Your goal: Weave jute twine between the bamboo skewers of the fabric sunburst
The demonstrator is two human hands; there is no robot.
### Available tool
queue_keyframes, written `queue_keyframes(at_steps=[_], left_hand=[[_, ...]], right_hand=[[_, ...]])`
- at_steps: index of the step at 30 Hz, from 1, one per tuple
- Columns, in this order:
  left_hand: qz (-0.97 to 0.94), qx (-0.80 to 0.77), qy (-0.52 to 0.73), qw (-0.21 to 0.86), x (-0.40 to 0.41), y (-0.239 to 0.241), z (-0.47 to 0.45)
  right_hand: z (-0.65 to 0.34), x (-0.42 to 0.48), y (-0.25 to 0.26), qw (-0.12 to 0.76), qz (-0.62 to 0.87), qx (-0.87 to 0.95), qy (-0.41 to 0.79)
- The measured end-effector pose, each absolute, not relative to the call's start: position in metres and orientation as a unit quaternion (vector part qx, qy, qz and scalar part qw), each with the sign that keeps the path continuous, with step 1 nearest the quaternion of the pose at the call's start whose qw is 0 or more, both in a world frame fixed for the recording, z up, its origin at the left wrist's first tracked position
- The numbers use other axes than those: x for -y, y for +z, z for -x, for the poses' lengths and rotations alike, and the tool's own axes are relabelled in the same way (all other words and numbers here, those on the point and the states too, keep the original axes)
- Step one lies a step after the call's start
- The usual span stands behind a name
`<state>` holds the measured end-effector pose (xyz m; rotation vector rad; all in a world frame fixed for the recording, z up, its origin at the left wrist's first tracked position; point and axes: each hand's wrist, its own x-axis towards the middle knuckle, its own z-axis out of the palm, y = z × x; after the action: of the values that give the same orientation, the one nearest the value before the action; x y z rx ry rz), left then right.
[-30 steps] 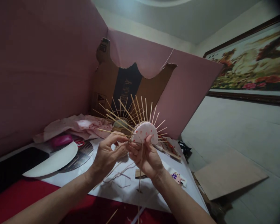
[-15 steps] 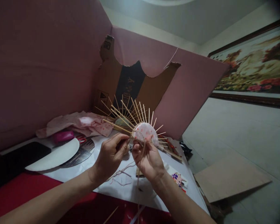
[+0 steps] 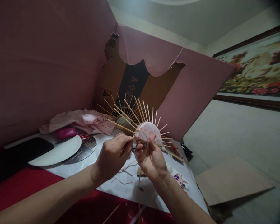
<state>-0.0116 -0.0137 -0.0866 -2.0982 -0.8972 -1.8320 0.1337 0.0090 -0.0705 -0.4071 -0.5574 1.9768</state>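
Note:
A round disc [image 3: 147,130] covered in white cloth with reddish dots has thin wooden sticks [image 3: 140,109] fanning out from its edge. My right hand [image 3: 152,158] is closed on the disc's lower part, thumb on its face. At the disc's left edge, my left hand [image 3: 115,152] pinches twine near the base of the sticks. The twine [image 3: 146,158] loops over the disc's front and hangs down past my right palm. Exactly how the twine passes between my left fingertips is hidden.
Behind the disc, another stick fan [image 3: 123,121] leans near torn cardboard [image 3: 107,77]. Dotted cloth [image 3: 79,121], a pink object [image 3: 66,133], red-handled scissors [image 3: 84,136] and a white folded disc [image 3: 58,151] lie left. Twigs [image 3: 123,174] lie below my hands; a cardboard sheet [image 3: 233,180] is at right.
The whole view has shifted slightly, so things appear a little further right. My left hand has turned a little at the disc's edge; my right hand keeps its hold.

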Motion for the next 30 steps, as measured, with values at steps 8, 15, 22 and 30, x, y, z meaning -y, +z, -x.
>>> queue_keyframes(at_steps=[8,15,22,30], left_hand=[[0.714,0.31,-0.621,0.096,0.014,-0.088,0.012],[0.706,0.327,-0.625,0.068,0.015,-0.086,0.013],[0.707,0.35,-0.612,0.066,0.015,-0.085,0.014],[0.721,0.373,-0.583,0.024,0.017,-0.095,0.008]], right_hand=[[-0.135,-0.01,-0.074,0.505,0.15,0.259,0.81],[-0.133,-0.009,-0.072,0.516,0.14,0.285,0.796],[-0.13,-0.01,-0.08,0.529,0.124,0.293,0.787],[-0.129,-0.006,-0.096,0.57,0.133,0.287,0.759]])
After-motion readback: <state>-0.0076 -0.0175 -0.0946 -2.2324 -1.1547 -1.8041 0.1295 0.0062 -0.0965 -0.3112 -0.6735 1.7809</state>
